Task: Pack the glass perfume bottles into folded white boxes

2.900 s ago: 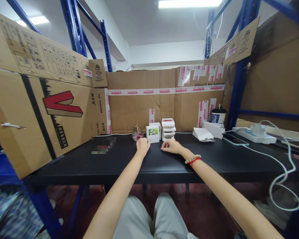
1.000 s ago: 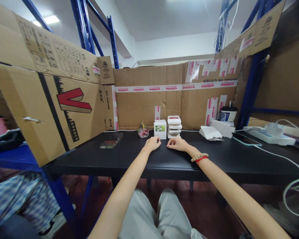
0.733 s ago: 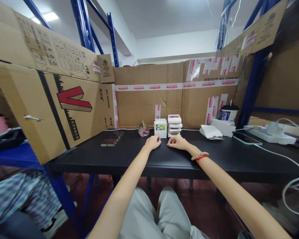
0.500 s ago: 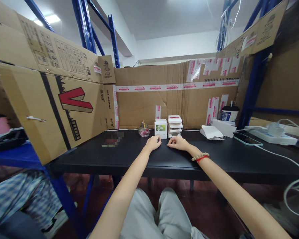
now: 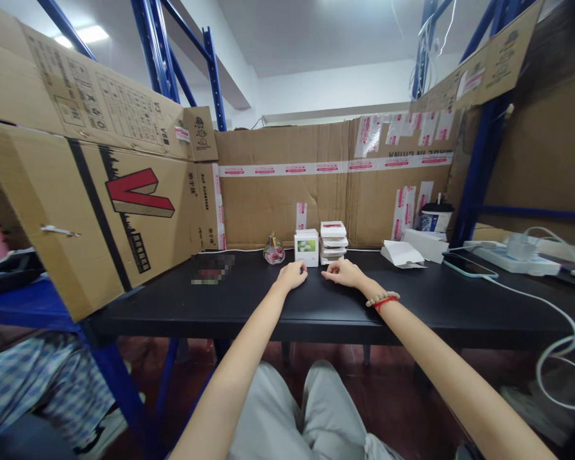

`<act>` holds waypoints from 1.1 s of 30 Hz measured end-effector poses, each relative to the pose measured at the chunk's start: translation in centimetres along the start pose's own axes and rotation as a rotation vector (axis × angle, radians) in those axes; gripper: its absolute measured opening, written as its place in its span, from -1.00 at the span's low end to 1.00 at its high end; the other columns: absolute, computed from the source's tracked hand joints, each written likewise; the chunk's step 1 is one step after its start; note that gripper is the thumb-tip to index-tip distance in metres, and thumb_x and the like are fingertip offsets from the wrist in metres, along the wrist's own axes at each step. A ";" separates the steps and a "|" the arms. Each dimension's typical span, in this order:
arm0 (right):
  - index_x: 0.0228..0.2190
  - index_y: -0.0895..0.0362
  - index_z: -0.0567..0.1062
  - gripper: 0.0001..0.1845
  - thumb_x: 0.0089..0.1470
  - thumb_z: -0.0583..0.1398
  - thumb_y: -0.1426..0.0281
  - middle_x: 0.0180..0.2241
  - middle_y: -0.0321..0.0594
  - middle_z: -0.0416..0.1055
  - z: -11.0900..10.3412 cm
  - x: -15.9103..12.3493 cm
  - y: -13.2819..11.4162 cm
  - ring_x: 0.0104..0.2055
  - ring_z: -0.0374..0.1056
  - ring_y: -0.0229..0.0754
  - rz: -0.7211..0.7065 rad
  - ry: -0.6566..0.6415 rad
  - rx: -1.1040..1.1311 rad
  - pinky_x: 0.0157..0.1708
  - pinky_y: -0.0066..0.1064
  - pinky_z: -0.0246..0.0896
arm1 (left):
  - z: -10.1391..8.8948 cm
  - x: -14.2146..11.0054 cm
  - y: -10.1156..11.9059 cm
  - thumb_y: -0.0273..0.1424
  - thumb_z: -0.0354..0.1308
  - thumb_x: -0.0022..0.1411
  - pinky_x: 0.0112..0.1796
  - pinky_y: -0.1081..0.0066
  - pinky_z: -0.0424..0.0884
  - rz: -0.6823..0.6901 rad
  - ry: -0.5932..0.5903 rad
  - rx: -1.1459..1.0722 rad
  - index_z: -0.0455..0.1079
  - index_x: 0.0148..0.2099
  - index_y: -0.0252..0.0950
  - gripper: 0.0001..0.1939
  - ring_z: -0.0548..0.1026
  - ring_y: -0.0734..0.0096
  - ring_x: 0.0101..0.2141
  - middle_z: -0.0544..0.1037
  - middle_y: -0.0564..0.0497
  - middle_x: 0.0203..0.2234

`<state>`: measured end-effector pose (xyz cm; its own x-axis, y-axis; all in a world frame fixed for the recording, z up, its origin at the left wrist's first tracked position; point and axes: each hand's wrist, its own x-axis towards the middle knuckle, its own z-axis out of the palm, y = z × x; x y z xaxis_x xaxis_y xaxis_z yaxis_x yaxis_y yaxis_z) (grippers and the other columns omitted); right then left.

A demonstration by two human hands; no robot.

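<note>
My left hand (image 5: 292, 275) rests on the black table (image 5: 249, 310) with its fingers curled in, just in front of a white box (image 5: 306, 249) that has a green picture on its face. To the right, my right hand (image 5: 344, 273) is also curled, thumb and fingers drawn together, close to a stack of small white boxes (image 5: 333, 243). Nothing shows in either hand. The two hands are apart by a small gap. A round glass bottle (image 5: 273, 252) with pink contents and a gold-coloured top stands left of the white box.
Cardboard walls (image 5: 278, 198) border the back and left of the table. Folded white paper (image 5: 402, 253), a lidded cup (image 5: 436, 217), a phone (image 5: 469, 265) on a cable and a white power strip (image 5: 531, 260) lie at the right. A blurred patch (image 5: 213, 271) covers something at left.
The view has shifted slightly, so everything sits a little further left in the picture. Both hands keep their curled pose beside the boxes.
</note>
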<state>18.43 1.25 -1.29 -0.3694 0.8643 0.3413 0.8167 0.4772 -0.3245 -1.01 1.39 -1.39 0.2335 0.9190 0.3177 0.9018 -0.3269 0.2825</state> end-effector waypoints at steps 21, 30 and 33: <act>-0.60 0.14 0.51 -0.66 0.02 0.11 0.21 -0.57 -0.29 0.46 -0.1 0.1 0.1 -0.51 0.30 -0.32 0.046 -0.055 -0.003 -0.55 -0.52 0.00 | 0.1 0.1 0.0 -0.39 -0.01 0.13 -0.29 0.47 0.29 0.007 0.004 0.019 0.36 -0.28 -0.21 -0.85 0.45 0.41 -0.31 0.50 0.05 -0.39; -0.60 0.13 0.52 -0.67 0.02 0.12 0.22 -0.57 -0.29 0.46 0.0 0.3 0.3 -0.50 0.31 -0.31 0.042 -0.055 0.012 -0.53 -0.52 0.02 | 0.1 0.2 0.0 -0.36 0.01 0.11 -0.26 0.46 0.30 -0.005 -0.004 0.026 0.36 -0.31 -0.23 -0.87 0.45 0.40 -0.28 0.51 0.04 -0.36; -0.62 0.13 0.51 -0.67 0.01 0.12 0.22 -0.57 -0.29 0.46 0.0 0.2 0.3 -0.50 0.31 -0.31 0.049 -0.056 0.001 -0.53 -0.52 0.01 | 0.2 0.3 0.0 -0.35 0.01 0.10 -0.26 0.46 0.30 -0.009 -0.007 0.036 0.36 -0.36 -0.25 -0.86 0.45 0.39 -0.28 0.51 0.02 -0.35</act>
<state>18.59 1.61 -1.33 -0.3528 0.8944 0.2750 0.8341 0.4338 -0.3406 -0.86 1.67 -1.47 0.2281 0.9234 0.3086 0.9162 -0.3109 0.2529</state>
